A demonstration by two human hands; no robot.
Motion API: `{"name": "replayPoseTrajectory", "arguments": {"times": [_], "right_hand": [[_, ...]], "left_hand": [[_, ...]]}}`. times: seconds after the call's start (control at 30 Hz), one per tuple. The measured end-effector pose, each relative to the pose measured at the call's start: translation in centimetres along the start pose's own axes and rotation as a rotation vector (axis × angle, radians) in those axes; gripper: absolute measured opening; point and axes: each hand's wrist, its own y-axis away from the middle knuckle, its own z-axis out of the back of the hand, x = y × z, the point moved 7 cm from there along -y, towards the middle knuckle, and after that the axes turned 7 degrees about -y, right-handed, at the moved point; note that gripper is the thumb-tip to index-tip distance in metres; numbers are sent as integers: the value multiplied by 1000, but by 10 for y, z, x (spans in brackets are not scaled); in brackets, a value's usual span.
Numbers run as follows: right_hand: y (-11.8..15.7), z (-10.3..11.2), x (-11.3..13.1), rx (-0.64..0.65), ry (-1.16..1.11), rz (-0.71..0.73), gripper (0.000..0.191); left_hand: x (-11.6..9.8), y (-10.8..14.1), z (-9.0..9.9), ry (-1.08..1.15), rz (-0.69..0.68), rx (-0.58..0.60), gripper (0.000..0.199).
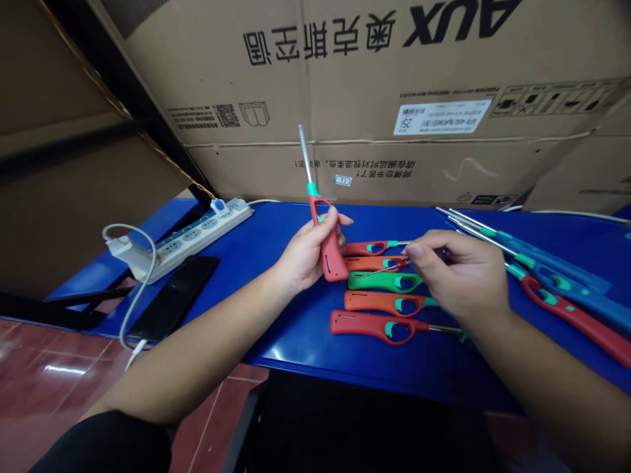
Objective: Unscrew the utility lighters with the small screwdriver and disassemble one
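Lighter (334, 259), red (nozzle (306, 157) up), sits gripped in the left hand (315, 246), left of the green lighter (377, 282); the right hand (461, 270), right of it, holds a screwdriver (443, 254); 4 more lighters (369, 302) flank the green lighter.

L hand (306, 255) gripping, R hand (461, 276) pinching, arms (221, 328) fwd.

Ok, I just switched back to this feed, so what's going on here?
A person's left hand holds a red lighter with its metal tube pointing up. The right hand holds a thin screwdriver, its tip close to the lighter's lower end; I can't tell whether they touch. Five more lighters lie side by side on the blue table, in red, orange and green. Blue lighters and another red one lie to the right.
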Motion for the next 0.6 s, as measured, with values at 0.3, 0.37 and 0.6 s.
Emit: {"name": "replayPoseTrajectory", "arguments": {"times": [0.3,0.37,0.6], "right_hand": [[7,-2,15,38,24,177,13],[8,-9,24,95,23,246,10],[10,-22,42,191,80,391,7]], "left_hand": [[-1,0,-2,8,21,-3,45],[-3,1,-3,52,6,6,44],[0,3,-4,71,-10,20,43]]}}
